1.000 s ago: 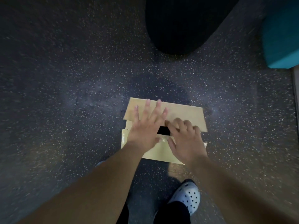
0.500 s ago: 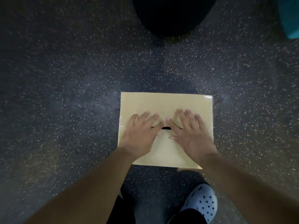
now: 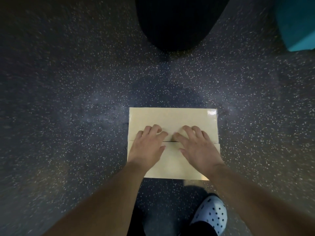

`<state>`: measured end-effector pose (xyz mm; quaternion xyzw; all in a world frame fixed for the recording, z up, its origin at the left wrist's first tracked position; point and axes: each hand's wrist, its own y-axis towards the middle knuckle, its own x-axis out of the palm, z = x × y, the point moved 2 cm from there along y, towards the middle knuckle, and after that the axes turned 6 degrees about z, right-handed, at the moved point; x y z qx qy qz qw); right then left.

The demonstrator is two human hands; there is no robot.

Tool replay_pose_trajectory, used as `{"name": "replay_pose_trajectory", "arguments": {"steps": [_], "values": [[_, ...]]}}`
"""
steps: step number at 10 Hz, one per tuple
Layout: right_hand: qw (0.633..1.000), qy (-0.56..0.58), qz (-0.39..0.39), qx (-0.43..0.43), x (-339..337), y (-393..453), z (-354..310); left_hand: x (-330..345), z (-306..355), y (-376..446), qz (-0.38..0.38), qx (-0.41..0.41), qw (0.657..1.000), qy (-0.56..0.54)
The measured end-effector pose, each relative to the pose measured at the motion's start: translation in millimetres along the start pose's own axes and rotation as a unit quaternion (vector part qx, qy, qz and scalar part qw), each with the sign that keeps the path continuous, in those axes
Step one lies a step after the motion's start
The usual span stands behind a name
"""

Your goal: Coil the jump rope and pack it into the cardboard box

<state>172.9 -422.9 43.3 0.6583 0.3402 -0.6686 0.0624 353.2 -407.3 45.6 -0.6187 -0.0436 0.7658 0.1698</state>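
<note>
The cardboard box [image 3: 172,116] sits on the dark speckled floor, its two top flaps folded flat and meeting at a thin seam across the middle. My left hand [image 3: 147,145] lies palm down on the left half, fingers curled over the seam. My right hand [image 3: 197,147] presses the right half the same way. Neither hand holds anything. The jump rope is hidden from view.
A large black rounded object [image 3: 177,23] stands on the floor beyond the box. A teal block [image 3: 296,23] sits at the far right. My light perforated clog [image 3: 213,213] is just behind the box on the right.
The flaps, partly open with a dark gap a second ago, now lie flat and closed. Both hands have settled side by side on the seam, fingers curling.
</note>
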Motion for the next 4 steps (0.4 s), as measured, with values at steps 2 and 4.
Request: {"name": "replay_pose_trajectory", "arguments": {"steps": [2, 4], "values": [[0.998, 0.029, 0.047, 0.023, -23.4, -0.6, -6.1, -17.8, 8.1, -8.9, 0.021, -0.003, 0.999, -0.024], [0.995, 0.012, 0.077, 0.069, -45.5, -13.1, -6.6, -49.2, 9.9, -12.6, 0.042, -0.001, 0.999, -0.030]]}}
